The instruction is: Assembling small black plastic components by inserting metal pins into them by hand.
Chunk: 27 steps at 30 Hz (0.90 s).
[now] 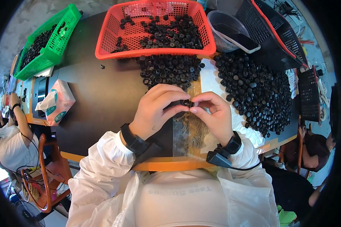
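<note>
Between the fingertips of my left hand (157,108) is a small round black plastic part (185,103). My right hand (217,113) pinches the other side of it, thumb and forefinger closed. A short thin light line shows where the fingertips meet; it is too small to name. Below both hands lies a spread of thin metal pins (195,132) on a taped patch of the table. Just beyond my left hand is a pile of black ring-shaped parts (168,70). To the right of my right hand, black round caps (250,90) are heaped on a white sheet (212,77).
A red basket (102,53) holding black parts stands at the far side. Right of it are a clear tub (218,32) with a phone (250,47) and black crates (271,28). At left are a tissue pack (60,102), a green basket (51,55) and a co-worker (17,140).
</note>
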Each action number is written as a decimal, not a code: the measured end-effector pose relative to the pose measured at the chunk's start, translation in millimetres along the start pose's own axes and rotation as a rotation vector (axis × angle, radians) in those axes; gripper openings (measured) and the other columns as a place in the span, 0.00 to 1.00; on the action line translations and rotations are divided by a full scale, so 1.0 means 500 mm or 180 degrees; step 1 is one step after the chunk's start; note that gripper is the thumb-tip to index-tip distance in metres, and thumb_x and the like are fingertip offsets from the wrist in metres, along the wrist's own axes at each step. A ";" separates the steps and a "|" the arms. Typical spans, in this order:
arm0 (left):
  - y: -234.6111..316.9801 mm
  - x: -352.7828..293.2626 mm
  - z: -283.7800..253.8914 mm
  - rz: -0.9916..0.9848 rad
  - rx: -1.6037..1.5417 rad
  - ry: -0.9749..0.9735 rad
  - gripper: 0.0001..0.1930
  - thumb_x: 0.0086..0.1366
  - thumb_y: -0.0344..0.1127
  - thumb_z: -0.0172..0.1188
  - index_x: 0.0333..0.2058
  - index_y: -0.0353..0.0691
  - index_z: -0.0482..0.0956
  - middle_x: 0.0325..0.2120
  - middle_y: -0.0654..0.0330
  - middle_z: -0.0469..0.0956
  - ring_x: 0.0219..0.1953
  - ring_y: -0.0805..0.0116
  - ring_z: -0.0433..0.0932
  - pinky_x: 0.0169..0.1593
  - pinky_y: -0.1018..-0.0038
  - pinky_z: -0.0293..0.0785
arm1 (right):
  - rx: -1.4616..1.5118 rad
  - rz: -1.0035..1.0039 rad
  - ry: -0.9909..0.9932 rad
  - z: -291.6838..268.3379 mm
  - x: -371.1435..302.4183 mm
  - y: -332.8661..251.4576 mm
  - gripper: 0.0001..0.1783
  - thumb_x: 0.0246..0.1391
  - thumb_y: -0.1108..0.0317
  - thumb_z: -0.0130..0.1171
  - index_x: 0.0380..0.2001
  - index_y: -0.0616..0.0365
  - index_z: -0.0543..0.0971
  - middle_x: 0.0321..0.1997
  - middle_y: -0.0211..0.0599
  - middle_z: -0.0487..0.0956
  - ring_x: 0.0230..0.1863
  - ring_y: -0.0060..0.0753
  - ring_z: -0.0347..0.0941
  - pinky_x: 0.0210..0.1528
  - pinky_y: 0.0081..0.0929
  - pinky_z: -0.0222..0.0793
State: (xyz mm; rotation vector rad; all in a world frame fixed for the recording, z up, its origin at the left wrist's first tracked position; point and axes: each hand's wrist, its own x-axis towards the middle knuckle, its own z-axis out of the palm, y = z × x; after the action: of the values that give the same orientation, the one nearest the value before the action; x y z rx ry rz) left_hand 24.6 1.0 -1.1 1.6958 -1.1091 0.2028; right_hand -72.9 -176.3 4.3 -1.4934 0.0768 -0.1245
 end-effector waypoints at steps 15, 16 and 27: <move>-0.003 -0.005 0.002 -0.0117 -0.0371 -0.0050 0.18 0.43 0.34 0.74 0.35 0.40 0.81 0.32 0.60 0.80 0.35 0.61 0.78 0.40 0.70 0.73 | -0.1119 -0.0568 0.0244 0.003 -0.008 -0.004 0.13 0.44 0.74 0.70 0.35 0.60 0.82 0.36 0.37 0.82 0.38 0.33 0.79 0.41 0.26 0.74; -0.003 -0.004 0.002 -0.0068 -0.0363 -0.0036 0.18 0.43 0.34 0.74 0.35 0.40 0.81 0.32 0.60 0.80 0.35 0.61 0.78 0.40 0.70 0.73 | -0.1146 -0.0539 0.0245 0.002 -0.009 -0.004 0.12 0.43 0.74 0.70 0.35 0.60 0.82 0.36 0.37 0.82 0.38 0.33 0.79 0.41 0.26 0.74; 0.000 -0.003 0.000 -0.0001 -0.0322 -0.0070 0.18 0.42 0.33 0.74 0.34 0.40 0.81 0.33 0.61 0.80 0.36 0.61 0.78 0.40 0.70 0.73 | -0.1346 -0.0720 0.0239 0.001 -0.009 -0.012 0.13 0.41 0.74 0.71 0.34 0.59 0.83 0.36 0.37 0.83 0.38 0.35 0.79 0.42 0.27 0.73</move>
State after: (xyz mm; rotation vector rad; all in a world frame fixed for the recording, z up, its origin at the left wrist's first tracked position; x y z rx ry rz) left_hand 23.8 2.0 -2.3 1.6118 -1.1171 0.1260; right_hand -77.5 -175.8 10.2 -1.9177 -0.0074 -0.3647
